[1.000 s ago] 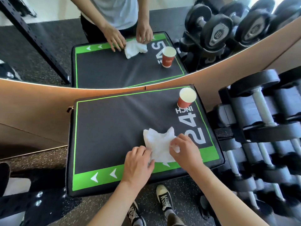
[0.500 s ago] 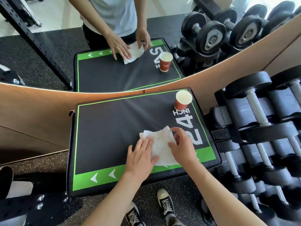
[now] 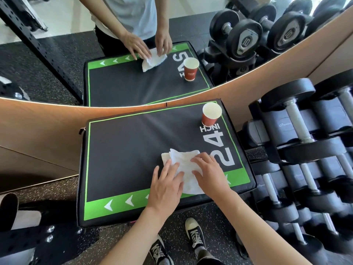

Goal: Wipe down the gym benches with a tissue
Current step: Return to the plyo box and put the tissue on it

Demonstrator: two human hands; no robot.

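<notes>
A black padded box [image 3: 126, 150] with green trim and a white "24 INCH" print fills the middle of the head view. A white tissue [image 3: 186, 165] lies spread on its near right part. My left hand [image 3: 166, 186] lies flat on the tissue's left side, fingers straight and spread. My right hand [image 3: 208, 173] presses on the tissue's right side with its fingers extended over it. Both palms cover the tissue's near edge.
A red paper cup [image 3: 211, 114] stands upright at the box's far right corner. A rack of black dumbbells [image 3: 298, 150] stands close on the right. A wall mirror [image 3: 133, 83] behind the box reflects me. A black metal frame [image 3: 44, 243] sits lower left.
Both hands have opened out flat on the tissue and slid it a little away from me; the tissue now lies more spread.
</notes>
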